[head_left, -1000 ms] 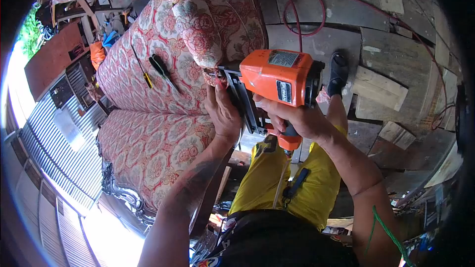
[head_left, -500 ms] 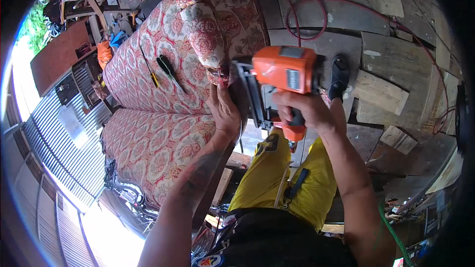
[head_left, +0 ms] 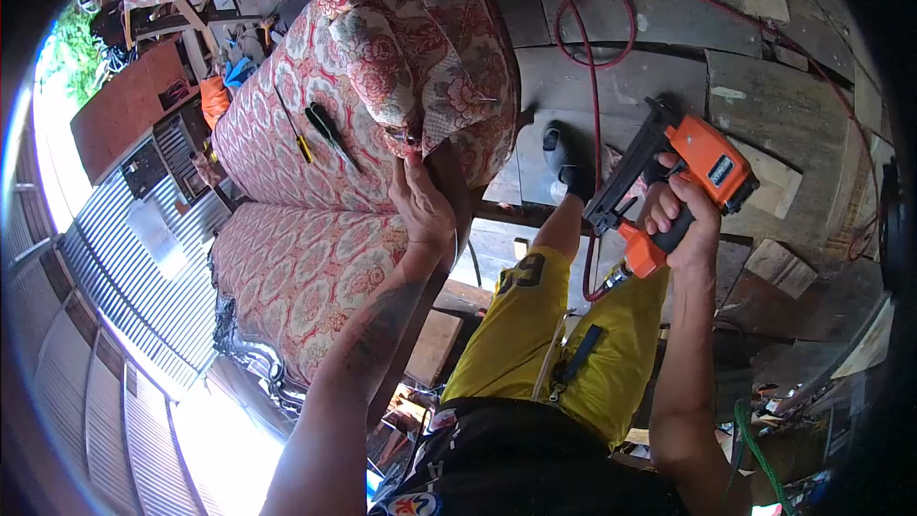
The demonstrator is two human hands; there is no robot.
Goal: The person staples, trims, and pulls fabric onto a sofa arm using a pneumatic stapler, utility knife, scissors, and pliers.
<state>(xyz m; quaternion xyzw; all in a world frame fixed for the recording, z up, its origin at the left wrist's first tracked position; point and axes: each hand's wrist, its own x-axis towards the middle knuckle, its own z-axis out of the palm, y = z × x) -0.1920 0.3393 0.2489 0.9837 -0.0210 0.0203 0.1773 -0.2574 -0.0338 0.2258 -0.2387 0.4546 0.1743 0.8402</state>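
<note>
The orange and black nail gun (head_left: 712, 158) is in my right hand (head_left: 683, 220), its fingers wrapped round the handle, out to the right of the sofa. A red hose joins the tool at its lower end. My left hand (head_left: 420, 205) presses on the sofa's arm, its fingertips at the lower end of the rolled floral part (head_left: 377, 67); whether they pinch the fabric is too small to tell. Red and white floral fabric covers the sofa (head_left: 296, 258). On it lie a dark-handled tool (head_left: 330, 137) and a thin yellow-handled screwdriver (head_left: 294, 126).
A red air hose (head_left: 594, 86) loops over the plank floor (head_left: 659, 76). Loose wood pieces (head_left: 781, 269) lie on the right. An orange object (head_left: 214, 100) stands behind the sofa. A green rope (head_left: 759, 454) hangs at the lower right.
My right hand has carried the nail gun right, away from the sofa's arm, and turned it. A foot has moved left. My left hand has stayed at the sofa's arm, slightly lower on it.
</note>
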